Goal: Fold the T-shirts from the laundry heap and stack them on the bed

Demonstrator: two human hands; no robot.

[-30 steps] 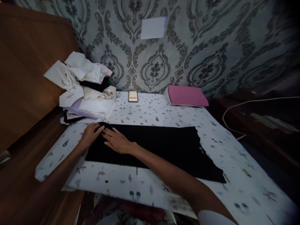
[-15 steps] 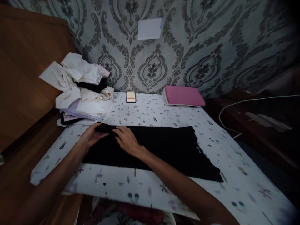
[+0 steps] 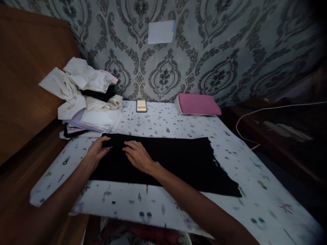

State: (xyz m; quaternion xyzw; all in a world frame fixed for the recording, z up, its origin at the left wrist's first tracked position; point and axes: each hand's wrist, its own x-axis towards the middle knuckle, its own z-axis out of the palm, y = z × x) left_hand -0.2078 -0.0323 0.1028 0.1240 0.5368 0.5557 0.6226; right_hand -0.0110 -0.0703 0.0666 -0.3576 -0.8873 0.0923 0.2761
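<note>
A black garment lies flat and long across the patterned white cover, with a wavy edge at its right end. Its exact kind does not show. At its upper left corner, my left hand grips the cloth between thumb and fingers. My right hand rests on the upper part of the garment, right of the left hand, palm down with fingers stretched out.
A heap of folded and loose clothes, mostly white, stands at the back left beside a brown wooden panel. Along the back lie a phone and a pink folded cloth. A white cable runs at the right.
My left hand has shifted slightly and keeps its grip at the corner, where the cloth's edge looks flatter. My right hand stays on the garment. The view has moved slightly.
</note>
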